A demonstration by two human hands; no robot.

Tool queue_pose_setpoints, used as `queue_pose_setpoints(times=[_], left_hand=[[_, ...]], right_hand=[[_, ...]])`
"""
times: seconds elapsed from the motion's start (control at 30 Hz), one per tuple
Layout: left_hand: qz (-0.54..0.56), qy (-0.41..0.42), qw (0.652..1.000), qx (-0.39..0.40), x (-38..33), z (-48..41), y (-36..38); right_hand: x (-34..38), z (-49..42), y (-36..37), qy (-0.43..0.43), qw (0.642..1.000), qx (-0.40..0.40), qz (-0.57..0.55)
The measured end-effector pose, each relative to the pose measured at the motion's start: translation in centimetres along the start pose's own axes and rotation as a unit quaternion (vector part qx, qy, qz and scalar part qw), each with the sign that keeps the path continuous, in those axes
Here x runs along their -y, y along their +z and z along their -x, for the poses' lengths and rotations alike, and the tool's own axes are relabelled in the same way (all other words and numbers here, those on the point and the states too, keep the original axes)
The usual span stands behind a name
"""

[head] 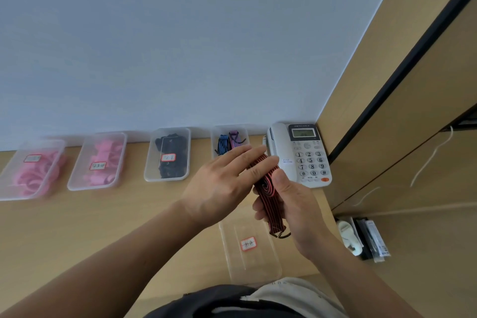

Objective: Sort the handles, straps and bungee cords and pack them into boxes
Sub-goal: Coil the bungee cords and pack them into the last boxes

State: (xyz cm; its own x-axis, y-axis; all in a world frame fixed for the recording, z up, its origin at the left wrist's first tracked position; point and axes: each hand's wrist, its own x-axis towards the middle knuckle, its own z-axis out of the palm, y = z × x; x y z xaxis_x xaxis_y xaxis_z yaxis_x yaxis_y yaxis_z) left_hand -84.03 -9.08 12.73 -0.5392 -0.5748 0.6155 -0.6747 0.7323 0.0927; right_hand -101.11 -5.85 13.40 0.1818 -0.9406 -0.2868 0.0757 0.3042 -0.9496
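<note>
A folded red-and-black striped bungee cord (268, 193) is gripped in my right hand (296, 204), thumb on top, its metal hook hanging below the palm. My left hand (227, 178) lies flat against the cord's upper part with straight fingers. Behind the hands stands a clear box (214, 137) holding a blue and a purple bungee cord. A clear lid (247, 261) with a red-edged label lies on the desk under my hands.
Along the wall stand further clear boxes: two with pink parts (10, 181) (74, 178) and one with black parts (149, 170). A white desk telephone (304, 155) sits at the right corner. A wooden cabinet (413, 137) bounds the right side.
</note>
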Motion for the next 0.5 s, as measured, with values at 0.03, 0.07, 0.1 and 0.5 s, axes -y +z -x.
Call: queue_pose_setpoints(times=[0.03, 0.07, 0.1, 0.5], left_hand=[[0.007, -0.002, 1.0, 0.004, 0.0, 0.0, 0.0], [0.034, -0.022, 0.999, 0.01, -0.2, -0.1, 0.0], [0.086, -0.077, 0.993, 0.018, -0.3, -0.1, 0.0], [0.577, -0.434, 0.686, 0.092, -0.7, -1.7, -1.9]], right_hand=[[0.1, 0.0, 0.1, -0.001, 1.0, 0.0, -0.004], [0.1, 0.1, 0.1, -0.005, 1.0, -0.002, -0.007], [0.2, 0.1, 0.2, -0.012, 1.0, -0.004, -0.009], [0.2, 0.0, 0.6, -0.056, 0.998, 0.025, -0.01]])
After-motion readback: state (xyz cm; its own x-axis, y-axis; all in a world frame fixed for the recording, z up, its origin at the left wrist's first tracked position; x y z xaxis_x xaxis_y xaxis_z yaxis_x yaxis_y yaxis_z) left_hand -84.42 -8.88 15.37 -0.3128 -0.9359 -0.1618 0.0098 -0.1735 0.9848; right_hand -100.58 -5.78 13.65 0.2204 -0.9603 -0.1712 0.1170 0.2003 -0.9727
